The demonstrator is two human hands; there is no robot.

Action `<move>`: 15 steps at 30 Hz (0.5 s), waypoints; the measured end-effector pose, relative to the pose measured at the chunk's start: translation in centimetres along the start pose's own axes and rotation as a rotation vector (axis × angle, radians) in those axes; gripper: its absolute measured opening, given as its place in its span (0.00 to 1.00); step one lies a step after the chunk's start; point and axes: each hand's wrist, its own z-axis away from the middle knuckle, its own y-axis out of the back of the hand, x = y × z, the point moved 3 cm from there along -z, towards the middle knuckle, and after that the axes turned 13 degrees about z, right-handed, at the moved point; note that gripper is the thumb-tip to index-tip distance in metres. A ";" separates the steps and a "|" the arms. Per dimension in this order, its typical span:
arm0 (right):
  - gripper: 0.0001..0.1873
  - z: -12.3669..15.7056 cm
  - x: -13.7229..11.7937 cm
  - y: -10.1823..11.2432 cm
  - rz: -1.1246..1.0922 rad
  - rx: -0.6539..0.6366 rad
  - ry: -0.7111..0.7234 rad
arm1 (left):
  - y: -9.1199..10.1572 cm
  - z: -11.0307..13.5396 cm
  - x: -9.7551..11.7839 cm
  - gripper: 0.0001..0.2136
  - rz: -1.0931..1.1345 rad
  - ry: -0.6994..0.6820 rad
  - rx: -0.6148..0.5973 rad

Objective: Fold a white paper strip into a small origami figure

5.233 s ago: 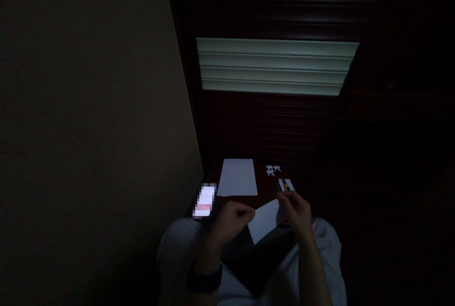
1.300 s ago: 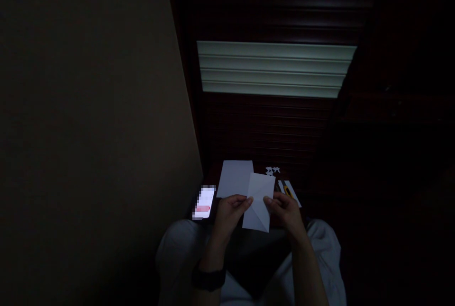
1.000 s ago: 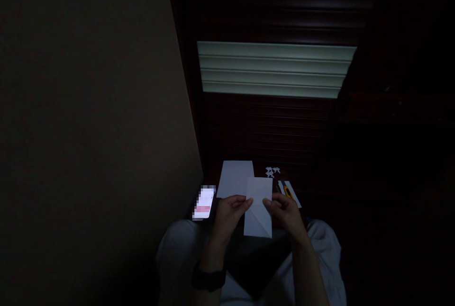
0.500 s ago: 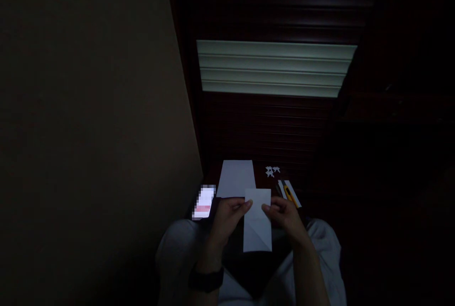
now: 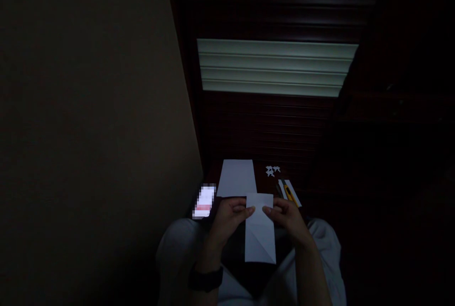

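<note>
A phone [image 5: 204, 201] (its screen lit but pixelated) lies at the left of the surface [image 5: 265, 184], near the left hand [image 5: 229, 220], whose fingers pinch one edge of a creased white paper [image 5: 260, 235]. Beyond lies a white sheet [image 5: 236, 177], then small white pieces [image 5: 270, 173]; the right hand [image 5: 287, 220] pinches the paper's other edge in its fingers, near a yellow cutter [image 5: 289, 194] on a white slip [image 5: 295, 192].

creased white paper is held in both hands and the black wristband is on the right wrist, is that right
Not quite: the black wristband is on the left wrist, as the head view shows. The creased white paper is indeed held in both hands, left hand and right hand.
</note>
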 end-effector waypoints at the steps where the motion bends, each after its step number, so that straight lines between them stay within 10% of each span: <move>1: 0.14 0.0 -0.1 0.0 0.002 -0.001 0.003 | 0.0 0.0 0.0 0.14 0.007 0.004 -0.004; 15: 0.14 0.1 0.4 0.3 0.003 -0.054 0.006 | -0.5 0.5 0.3 0.16 0.031 0.060 -0.100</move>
